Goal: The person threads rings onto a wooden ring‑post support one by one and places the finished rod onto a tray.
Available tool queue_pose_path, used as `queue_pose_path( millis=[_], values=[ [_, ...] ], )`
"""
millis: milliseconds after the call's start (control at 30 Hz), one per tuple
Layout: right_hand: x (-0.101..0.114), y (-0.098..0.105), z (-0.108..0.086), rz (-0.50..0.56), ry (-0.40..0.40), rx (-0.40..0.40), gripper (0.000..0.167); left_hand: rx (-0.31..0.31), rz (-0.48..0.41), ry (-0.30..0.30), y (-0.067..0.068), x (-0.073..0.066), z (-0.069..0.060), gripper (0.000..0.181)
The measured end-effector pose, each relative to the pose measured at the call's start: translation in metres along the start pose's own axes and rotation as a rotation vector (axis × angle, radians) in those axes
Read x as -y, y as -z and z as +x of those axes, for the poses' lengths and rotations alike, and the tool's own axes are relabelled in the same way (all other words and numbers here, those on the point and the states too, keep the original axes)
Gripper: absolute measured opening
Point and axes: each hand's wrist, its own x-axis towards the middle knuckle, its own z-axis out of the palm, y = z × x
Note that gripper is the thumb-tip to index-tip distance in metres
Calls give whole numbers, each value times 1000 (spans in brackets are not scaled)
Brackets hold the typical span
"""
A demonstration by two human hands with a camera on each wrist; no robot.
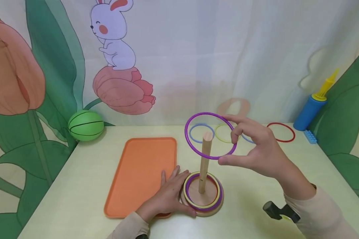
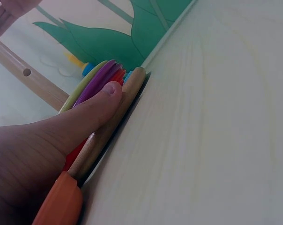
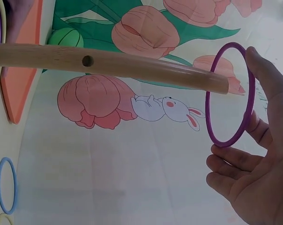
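Observation:
My right hand [image 1: 257,149] pinches a purple ring [image 1: 206,114] between thumb and fingers, at the top of an upright wooden peg [image 1: 206,156]. In the right wrist view the peg's tip [image 3: 220,84] shows within the ring's outline; I cannot tell whether it passes through. Yellow [image 1: 201,207] and purple [image 1: 221,196] rings lie around the peg's foot on a round wooden base [image 1: 210,196]; red [image 2: 118,76] shows under them in the left wrist view. My left hand [image 1: 170,196] rests at the base's left side, fingers spread and fairly straight, thumb [image 2: 101,101] against its edge.
An orange tray [image 1: 149,159] lies left of the base, partly under my left hand. Behind stand a green ball [image 1: 85,125] and a blue pump [image 1: 309,113]. Blue [image 1: 190,134], yellow [image 1: 216,134] and red [image 1: 294,134] rings lie along the back, near a blue block [image 1: 310,136].

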Motion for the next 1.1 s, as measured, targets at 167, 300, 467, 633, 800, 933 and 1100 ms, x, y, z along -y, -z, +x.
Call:
queue_pose_path(
  millis=[167, 300, 467, 633, 800, 933, 1100],
  values=[
    [-1, -3, -10, -32, -25, 36, 55, 4, -8, -2, 0, 0, 0, 129],
    [-5, -9, -20, -24, -46, 67, 55, 5, -11, 11, 2, -2, 0, 129],
    [-11, -19, -37, -17, -74, 84, 55, 14, -9, 27, 2, -2, -3, 127],
    [-17, -27, -51, -4, -113, 92, 54, 7, -10, 6, 1, -2, -1, 129],
    [-25, -38, -68, 8, -135, 119, 52, 1, -19, -1, 1, -3, 0, 128],
    [-31, -46, -80, -2, -166, 150, 50, 8, -18, -11, 1, -4, 1, 126],
    [-38, -57, -89, 25, -203, 196, 46, 2, -24, -1, 3, -3, 0, 125]
  ],
)
